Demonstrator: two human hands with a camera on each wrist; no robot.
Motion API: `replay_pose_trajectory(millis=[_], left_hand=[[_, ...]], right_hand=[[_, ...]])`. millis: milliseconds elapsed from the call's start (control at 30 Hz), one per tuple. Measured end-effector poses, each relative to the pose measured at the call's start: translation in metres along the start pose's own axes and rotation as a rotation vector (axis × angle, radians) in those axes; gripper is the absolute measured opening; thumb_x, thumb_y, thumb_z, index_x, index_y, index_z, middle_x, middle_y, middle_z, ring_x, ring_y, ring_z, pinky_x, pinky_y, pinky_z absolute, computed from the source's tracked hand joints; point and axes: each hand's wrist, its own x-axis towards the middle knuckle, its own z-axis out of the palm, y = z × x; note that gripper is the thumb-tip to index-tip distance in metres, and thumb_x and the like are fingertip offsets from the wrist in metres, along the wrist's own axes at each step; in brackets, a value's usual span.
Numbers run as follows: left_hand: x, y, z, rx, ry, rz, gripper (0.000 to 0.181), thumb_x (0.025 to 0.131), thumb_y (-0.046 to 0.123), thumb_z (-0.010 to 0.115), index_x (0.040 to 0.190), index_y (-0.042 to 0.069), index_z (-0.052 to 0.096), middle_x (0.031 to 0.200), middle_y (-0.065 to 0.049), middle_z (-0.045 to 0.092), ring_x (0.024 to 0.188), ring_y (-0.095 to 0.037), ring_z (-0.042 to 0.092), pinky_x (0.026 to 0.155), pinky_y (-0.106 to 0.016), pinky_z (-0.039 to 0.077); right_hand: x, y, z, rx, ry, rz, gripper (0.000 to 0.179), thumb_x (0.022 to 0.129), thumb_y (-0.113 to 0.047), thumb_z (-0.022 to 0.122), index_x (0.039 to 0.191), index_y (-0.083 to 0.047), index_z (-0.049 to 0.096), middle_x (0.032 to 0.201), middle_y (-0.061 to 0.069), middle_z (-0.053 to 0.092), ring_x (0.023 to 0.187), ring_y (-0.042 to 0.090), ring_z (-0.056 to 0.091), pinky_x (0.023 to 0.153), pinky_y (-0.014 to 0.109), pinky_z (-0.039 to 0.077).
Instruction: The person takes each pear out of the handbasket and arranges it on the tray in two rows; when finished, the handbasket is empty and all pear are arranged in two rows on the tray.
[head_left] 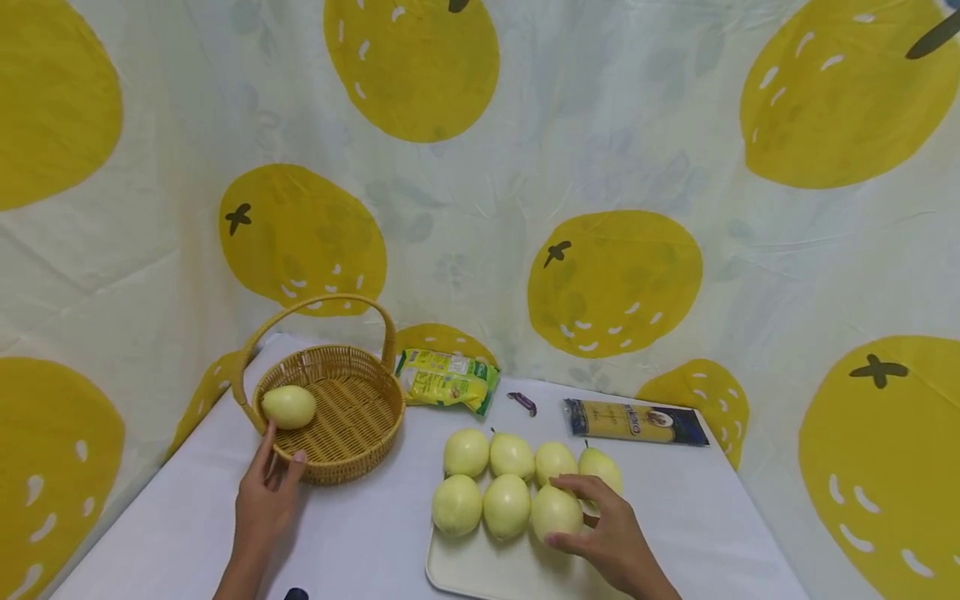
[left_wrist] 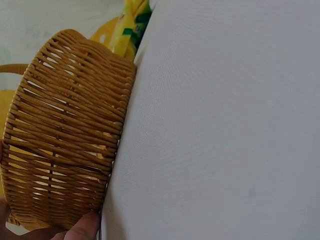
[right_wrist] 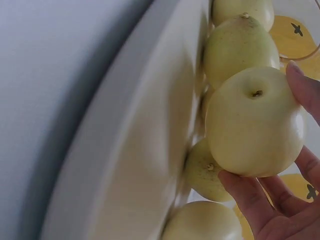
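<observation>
My right hand grips a pale yellow-green pear at the front right of the pear group, thumb and fingers on opposite sides. In the right wrist view the held pear shows its dimpled end, raised beside other pears. Several more pears stand in two rows on a cream tray. At the left, my left hand holds the near side of a wicker basket, fingertips at its rim and wall. One pear lies inside the basket, against its left wall.
An arched handle rises over the basket. Behind it lies a yellow-green packet; a small purple wrapped item and a gold-and-blue packet lie farther right. A fruit-printed curtain stands behind the white table.
</observation>
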Motion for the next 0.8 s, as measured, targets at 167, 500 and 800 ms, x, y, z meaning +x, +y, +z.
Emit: replay_pose_trajectory(millis=[167, 500, 800], left_hand=[[0.0, -0.001, -0.001, 0.012, -0.006, -0.017, 0.077, 0.108, 0.047, 0.061, 0.169, 0.043, 0.014, 0.177, -0.003, 0.017, 0.16, -0.04, 0.031, 0.123, -0.021, 0.035], [0.002, -0.002, 0.001, -0.013, 0.001, -0.014, 0.077, 0.108, 0.045, 0.061, 0.169, 0.043, 0.015, 0.177, 0.001, 0.017, 0.161, -0.039, 0.029, 0.126, -0.024, 0.034], [0.002, -0.001, 0.001, -0.006, 0.002, -0.008, 0.077, 0.108, 0.045, 0.062, 0.169, 0.042, 0.016, 0.177, 0.003, 0.018, 0.161, -0.037, 0.029, 0.126, -0.027, 0.034]], right_hand=[[0.001, 0.005, 0.002, -0.051, -0.037, 0.015, 0.068, 0.065, -0.03, 0.103, 0.126, -0.024, 0.075, 0.132, 0.003, 0.065, 0.131, 0.032, 0.059, 0.091, 0.035, 0.071], [0.0, 0.001, 0.0, -0.118, -0.066, 0.03, 0.071, 0.062, -0.036, 0.103, 0.126, -0.023, 0.074, 0.128, 0.004, 0.062, 0.126, 0.03, 0.059, 0.091, 0.037, 0.07], [-0.005, -0.009, -0.01, -0.165, -0.009, 0.001, 0.073, 0.064, -0.033, 0.102, 0.131, -0.029, 0.073, 0.134, 0.001, 0.064, 0.133, 0.034, 0.062, 0.093, 0.032, 0.07]])
